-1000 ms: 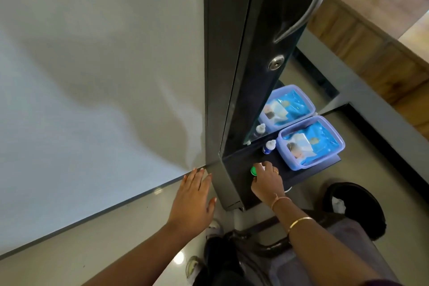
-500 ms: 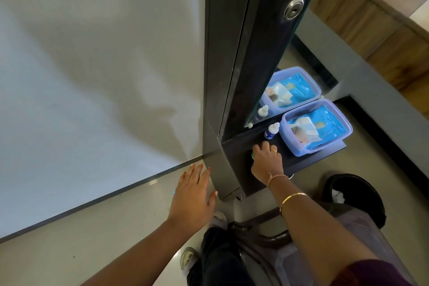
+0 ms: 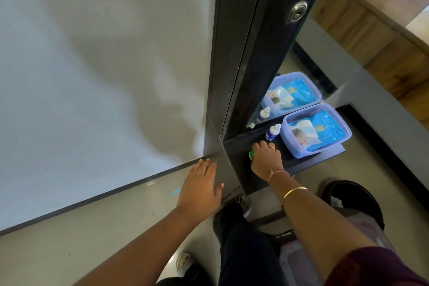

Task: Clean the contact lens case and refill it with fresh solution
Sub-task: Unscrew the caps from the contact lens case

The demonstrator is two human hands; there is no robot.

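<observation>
green lens case (image 3: pixel 250 153) mostly hidden, white-capped solution bottle (image 3: pixel 272 132) upright nearby.

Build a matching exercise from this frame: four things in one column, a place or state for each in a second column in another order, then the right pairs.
Things
1. left hand
2. right hand
3. solution bottle
4. lens case

Places or states
A. green, mostly hidden under curled fingers
B. upright on the dark shelf, next to the plastic tub
C. open with straight fingers, left of the shelf
D. curled over a small thing at the shelf's front

Pairs: 1-C, 2-D, 3-B, 4-A
</observation>
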